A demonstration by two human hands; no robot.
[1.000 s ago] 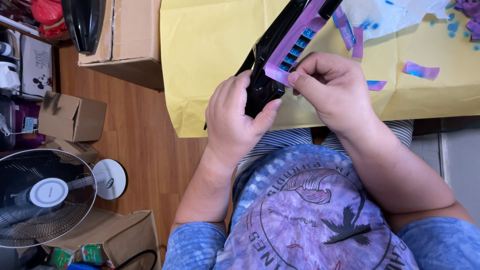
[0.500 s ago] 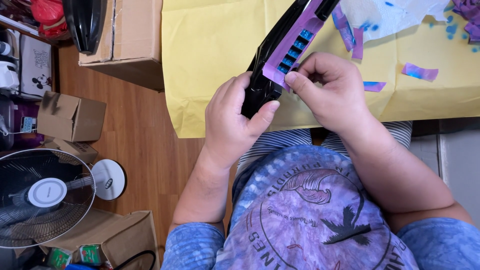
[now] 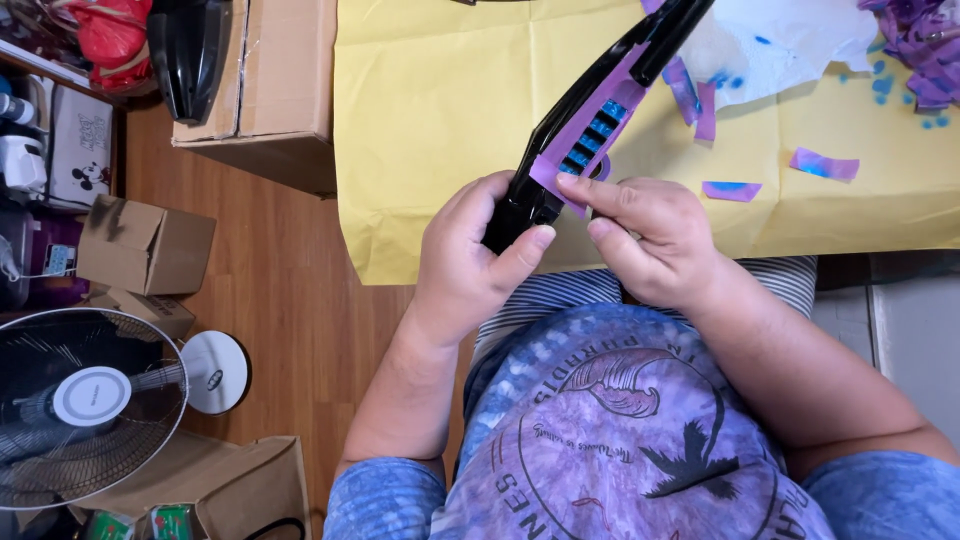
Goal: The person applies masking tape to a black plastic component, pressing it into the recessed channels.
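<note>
A long glossy black plastic part (image 3: pixel 570 115) slants from my hands up toward the top of the view. Purple masking tape (image 3: pixel 585 135) covers its side, with small blue-painted openings showing through. My left hand (image 3: pixel 465 265) grips the part's lower end, thumb pressed against it. My right hand (image 3: pixel 655 240) pinches the lower edge of the purple tape with fingertips. Both hands hover over my lap, just in front of a yellow paper sheet (image 3: pixel 450 110).
Loose purple tape strips (image 3: pixel 822 165) with blue paint lie on the yellow paper, beside white paper (image 3: pixel 790 40). Cardboard boxes (image 3: pixel 270 90) stand left of it. A standing fan (image 3: pixel 85 400) and another small box (image 3: pixel 145 245) sit on the wooden floor.
My right fingers have shifted slightly along the tape's lower edge. The black part and my left hand stay nearly where they were.
</note>
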